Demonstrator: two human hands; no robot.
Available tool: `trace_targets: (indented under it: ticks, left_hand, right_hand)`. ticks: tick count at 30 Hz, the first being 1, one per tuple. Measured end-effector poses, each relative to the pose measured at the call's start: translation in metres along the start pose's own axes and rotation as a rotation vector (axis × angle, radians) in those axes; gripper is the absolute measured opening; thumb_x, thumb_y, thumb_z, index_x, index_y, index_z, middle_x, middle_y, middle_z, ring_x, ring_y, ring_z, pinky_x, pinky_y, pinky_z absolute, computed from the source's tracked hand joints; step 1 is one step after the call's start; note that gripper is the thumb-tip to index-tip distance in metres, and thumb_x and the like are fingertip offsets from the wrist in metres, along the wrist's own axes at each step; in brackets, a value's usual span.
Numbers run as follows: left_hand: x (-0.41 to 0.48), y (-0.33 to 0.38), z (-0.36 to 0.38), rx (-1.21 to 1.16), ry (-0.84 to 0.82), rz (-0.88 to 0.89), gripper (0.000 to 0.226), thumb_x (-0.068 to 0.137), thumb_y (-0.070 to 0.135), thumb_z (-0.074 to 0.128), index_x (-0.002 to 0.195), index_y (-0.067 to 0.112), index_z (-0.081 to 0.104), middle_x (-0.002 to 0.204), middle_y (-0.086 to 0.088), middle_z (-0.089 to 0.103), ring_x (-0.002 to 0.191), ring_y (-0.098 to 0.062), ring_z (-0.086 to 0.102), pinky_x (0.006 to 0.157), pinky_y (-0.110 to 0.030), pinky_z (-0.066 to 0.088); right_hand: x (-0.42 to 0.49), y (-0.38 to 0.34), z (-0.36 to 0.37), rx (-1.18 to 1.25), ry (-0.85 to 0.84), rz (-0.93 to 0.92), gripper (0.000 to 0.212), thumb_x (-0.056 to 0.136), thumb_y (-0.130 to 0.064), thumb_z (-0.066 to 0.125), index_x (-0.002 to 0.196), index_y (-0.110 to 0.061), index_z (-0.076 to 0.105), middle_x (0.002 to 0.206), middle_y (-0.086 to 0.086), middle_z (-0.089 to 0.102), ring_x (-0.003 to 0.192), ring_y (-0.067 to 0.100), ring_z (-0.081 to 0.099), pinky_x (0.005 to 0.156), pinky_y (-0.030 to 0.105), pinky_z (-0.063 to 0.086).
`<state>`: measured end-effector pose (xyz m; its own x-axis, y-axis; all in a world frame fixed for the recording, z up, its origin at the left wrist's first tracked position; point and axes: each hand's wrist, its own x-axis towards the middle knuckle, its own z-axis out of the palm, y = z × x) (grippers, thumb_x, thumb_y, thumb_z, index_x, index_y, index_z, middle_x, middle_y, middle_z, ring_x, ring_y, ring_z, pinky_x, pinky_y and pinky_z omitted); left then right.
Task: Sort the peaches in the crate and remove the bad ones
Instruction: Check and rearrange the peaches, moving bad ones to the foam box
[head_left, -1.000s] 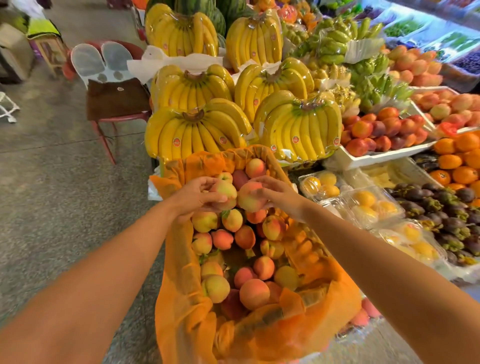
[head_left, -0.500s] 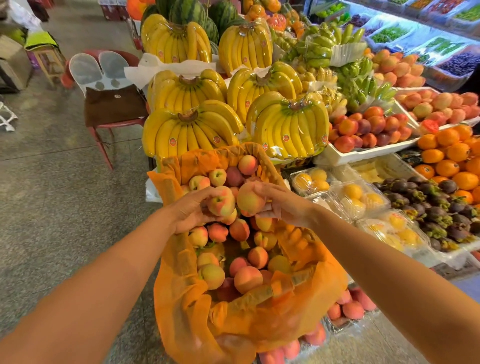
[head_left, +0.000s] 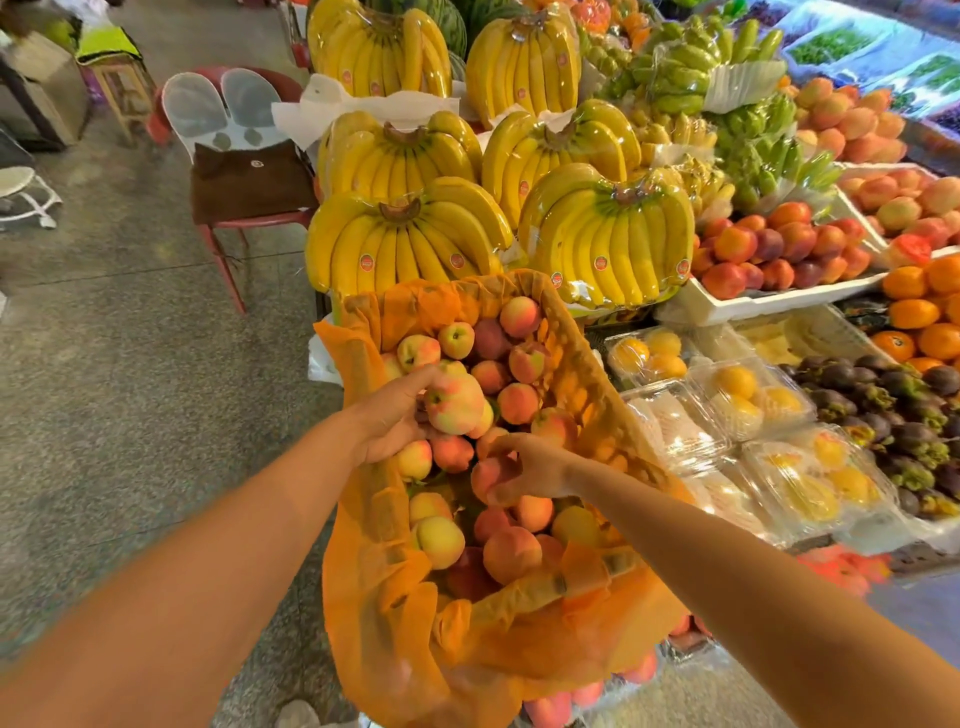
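Peaches (head_left: 511, 553), loose lot, heaped in a crate (head_left: 597, 395) lined with orange mesh (head_left: 374, 587); crate stands at the front of a market fruit stall, just below the stacked bananas (head_left: 405, 244) and beside clear clamshell packs (head_left: 748, 400). Left hand (head_left: 387, 423): fingers curled around one large pink-and-yellow peach (head_left: 454, 402), lifted slightly above the pile at the crate's upper middle. Right hand (head_left: 530, 467): fingertips closed on a redder peach (head_left: 485, 475) lying among its neighbours mid-crate; whether it is lifted clear cannot be told. Step in hand, as judged: inspection of two fruits at once. Recommended handling: light grip, since ripe flesh likely bruises; roll each fruit to show its underside and stem end; check for soft spots or dark patches. No reject container is identifiable. Sound fruit should be set down, not dropped.
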<state>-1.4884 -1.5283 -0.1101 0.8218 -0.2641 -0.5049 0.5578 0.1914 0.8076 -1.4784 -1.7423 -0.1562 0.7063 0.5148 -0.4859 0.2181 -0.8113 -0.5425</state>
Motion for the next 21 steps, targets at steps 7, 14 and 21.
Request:
trace_targets:
  ticks: [7,14,21]
  left_hand:
    - [0.011,-0.001,-0.009,-0.020,-0.010,-0.035,0.083,0.055,0.037,0.070,0.131,0.009,0.051,0.120,-0.015,0.046,0.107,-0.031,0.049,0.095,-0.049,0.048]
    - [0.018,-0.004,-0.007,0.039,0.013,-0.075,0.053,0.067,0.026,0.063,0.117,0.011,0.055,0.106,-0.010,0.049,0.098,-0.027,0.048,0.097,-0.049,0.045]
    - [0.021,-0.007,0.001,0.066,0.045,-0.068,0.036,0.090,0.020,0.051,0.123,0.006,0.051,0.111,-0.012,0.049,0.093,-0.024,0.053,0.078,-0.041,0.055]
  right_hand:
    - [0.035,0.013,0.033,-0.279,0.130,-0.025,0.067,0.066,-0.042,0.083,0.120,-0.015,0.054,0.118,0.006,0.052,0.101,0.027,0.056,0.078,0.037,0.050]
    - [0.036,0.017,0.020,-0.167,0.026,-0.024,0.058,0.080,-0.034,0.076,0.128,-0.013,0.052,0.119,0.004,0.050,0.105,0.023,0.053,0.082,0.031,0.045]
    - [0.000,0.006,-0.031,0.748,0.083,-0.014,0.046,0.091,-0.024,0.058,0.136,-0.024,0.050,0.126,0.001,0.060,0.110,0.021,0.061,0.096,0.039,0.051]
